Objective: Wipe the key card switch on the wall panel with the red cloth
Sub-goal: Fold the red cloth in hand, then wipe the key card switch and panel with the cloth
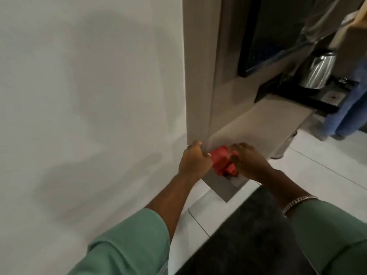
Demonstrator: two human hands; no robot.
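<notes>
Head view: two bare arms in green sleeves reach forward to the edge of a wall panel.
Left hand [193,159]: its grip is curled tight on the corner edge where the white wall [89,96] meets the wood panel [198,86]. It sits at 9 o'clock from the cloth and touches it.
Right hand [249,161]: its grip is closed on the red cloth and presses it to the panel. It sits at 3 o'clock from the cloth.
Red cloth [223,162]: bunched up, caught between the two hands, lying on a gray plate.
Gray plate [222,185]: a flat metal-looking piece on the panel, showing at 6 o'clock from the cloth. The cloth hides its top part.
Key card switch: I cannot tell where it is; the cloth and hands cover that spot.
Bracelet [297,202]: a shiny chain on the right wrist, just at the end of the green sleeve.
Bench [278,114]: a tan top at 2 o'clock from the hands.
Kettle [317,70]: silver, standing on a black tray [294,94] at the far end of the bench.
Floor [327,165]: pale tiles, with a dark mat [248,235] at 6 o'clock from the hands.
Other person: legs in blue jeans [347,108] stand at the right edge, at 3 o'clock from the kettle.
</notes>
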